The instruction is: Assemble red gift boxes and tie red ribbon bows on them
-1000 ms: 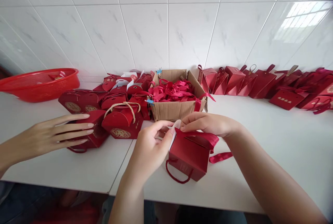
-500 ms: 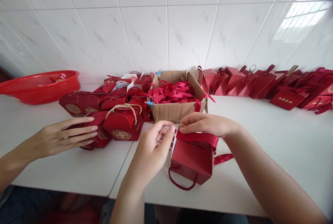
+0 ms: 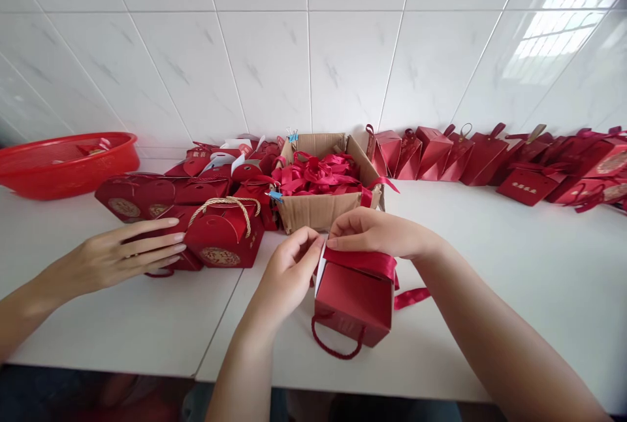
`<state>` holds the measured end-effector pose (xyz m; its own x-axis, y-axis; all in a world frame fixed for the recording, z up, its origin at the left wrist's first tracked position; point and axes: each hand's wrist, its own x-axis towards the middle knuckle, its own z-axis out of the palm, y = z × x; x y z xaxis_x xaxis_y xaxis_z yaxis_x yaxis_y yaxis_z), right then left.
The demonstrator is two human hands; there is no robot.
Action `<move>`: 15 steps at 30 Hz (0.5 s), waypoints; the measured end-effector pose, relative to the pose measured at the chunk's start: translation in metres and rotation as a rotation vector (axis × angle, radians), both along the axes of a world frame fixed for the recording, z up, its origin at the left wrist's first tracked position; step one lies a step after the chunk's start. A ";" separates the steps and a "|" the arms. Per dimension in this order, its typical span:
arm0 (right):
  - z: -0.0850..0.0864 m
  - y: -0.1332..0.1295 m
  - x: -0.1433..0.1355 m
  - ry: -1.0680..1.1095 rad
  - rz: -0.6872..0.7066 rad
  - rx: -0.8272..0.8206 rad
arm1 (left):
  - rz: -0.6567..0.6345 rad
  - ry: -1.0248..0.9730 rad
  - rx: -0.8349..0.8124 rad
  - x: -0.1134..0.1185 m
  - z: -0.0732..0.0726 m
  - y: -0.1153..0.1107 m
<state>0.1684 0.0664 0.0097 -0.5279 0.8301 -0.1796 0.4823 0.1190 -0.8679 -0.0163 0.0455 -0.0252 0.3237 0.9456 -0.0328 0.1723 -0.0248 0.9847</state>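
Observation:
A small red gift box with a dark red cord handle sits on the white table before me. A wide red satin ribbon lies across its far upper part, with a tail stretching out to the right. My right hand reaches over from the right, fingertips pinched on the ribbon near the box's left edge. My left hand is closed in a pinch beside that pale edge, close to my right fingertips; what lies between its fingers is hidden.
At left, another person's hand rests against a red box. Beside it stands a red box with a gold rope handle. Behind my hands is a cardboard carton of ribbons. A red basin and rows of red boxes line the wall.
The whole view has shifted slightly, so things appear a little further left. Both my hands keep nearly the same pinch at the box's left edge.

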 end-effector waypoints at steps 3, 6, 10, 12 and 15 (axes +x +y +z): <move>0.003 -0.001 0.000 -0.017 -0.057 0.064 | 0.111 0.016 0.110 -0.004 -0.001 0.003; 0.010 -0.004 0.004 0.012 -0.147 0.148 | 0.317 -0.131 0.156 -0.012 0.000 0.008; 0.021 -0.010 0.017 -0.016 -0.201 0.240 | 0.465 -0.494 0.163 -0.026 0.010 0.011; 0.027 -0.015 0.025 -0.058 -0.202 0.286 | 0.518 -0.615 0.150 -0.031 0.018 0.010; 0.035 -0.023 0.035 -0.155 -0.194 0.367 | 0.708 -0.694 0.127 -0.041 0.027 0.009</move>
